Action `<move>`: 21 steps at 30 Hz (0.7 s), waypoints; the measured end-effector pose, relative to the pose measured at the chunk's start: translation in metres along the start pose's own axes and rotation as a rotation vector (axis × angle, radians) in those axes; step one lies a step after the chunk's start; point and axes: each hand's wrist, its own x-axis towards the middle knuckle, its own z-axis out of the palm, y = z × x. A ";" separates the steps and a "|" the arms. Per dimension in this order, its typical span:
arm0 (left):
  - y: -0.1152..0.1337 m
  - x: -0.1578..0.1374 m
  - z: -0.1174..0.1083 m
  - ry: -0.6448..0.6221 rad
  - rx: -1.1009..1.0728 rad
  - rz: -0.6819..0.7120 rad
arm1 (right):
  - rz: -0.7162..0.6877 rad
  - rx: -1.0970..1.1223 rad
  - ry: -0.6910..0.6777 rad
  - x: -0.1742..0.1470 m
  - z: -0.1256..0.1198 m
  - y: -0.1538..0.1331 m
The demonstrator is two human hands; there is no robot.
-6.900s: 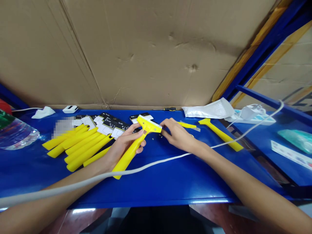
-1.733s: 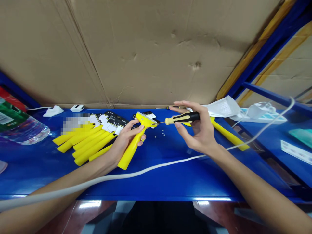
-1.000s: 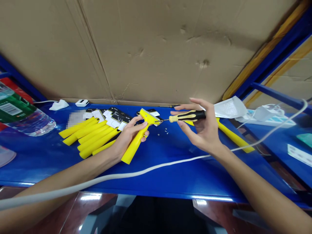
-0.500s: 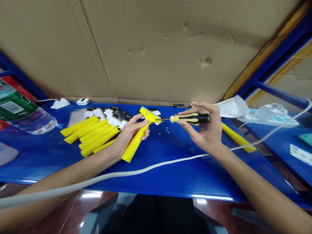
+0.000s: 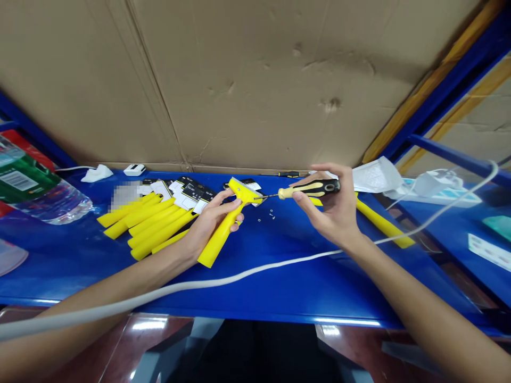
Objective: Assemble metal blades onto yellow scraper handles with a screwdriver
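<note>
My left hand [image 5: 211, 215] is closed around the neck of a yellow scraper [image 5: 219, 236], its wide head up and its handle slanting down toward me. In my right hand [image 5: 337, 210] is a screwdriver [image 5: 305, 189] with a cream and black handle, gripped between thumb and fingers, the index finger lifted along the top. The screwdriver's shaft reaches left to the side of the scraper's head; the exact contact of its tip is too small to make out. Several small screws or nuts [image 5: 272, 214] lie on the blue table [image 5: 275, 276] below the shaft.
Several yellow scrapers [image 5: 159, 229] with black-and-white cards [image 5: 194, 194] lie left. Another yellow handle [image 5: 385, 223] lies right. A second screwdriver [image 5: 289, 174] rests by the cardboard wall [image 5: 255, 80]. A white cable [image 5: 239, 277] crosses in front. A large bottle [image 5: 40, 181] stands at left.
The screwdriver's handle has tilted slightly, its butt end a little higher, and my right fingers have shifted on it. My left hand keeps its hold on the scraper. The whole view has shifted slightly.
</note>
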 end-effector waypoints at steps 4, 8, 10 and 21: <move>0.003 0.000 0.004 0.062 -0.001 -0.007 | 0.048 0.143 -0.075 0.001 0.001 -0.003; 0.001 0.000 0.002 0.051 -0.001 -0.018 | 0.055 0.075 0.002 0.001 0.002 -0.004; -0.001 0.000 -0.001 0.026 0.005 -0.019 | 0.049 0.058 0.034 0.001 0.001 -0.003; -0.003 -0.004 0.001 0.010 0.063 -0.018 | 0.029 0.019 0.055 0.001 0.001 -0.003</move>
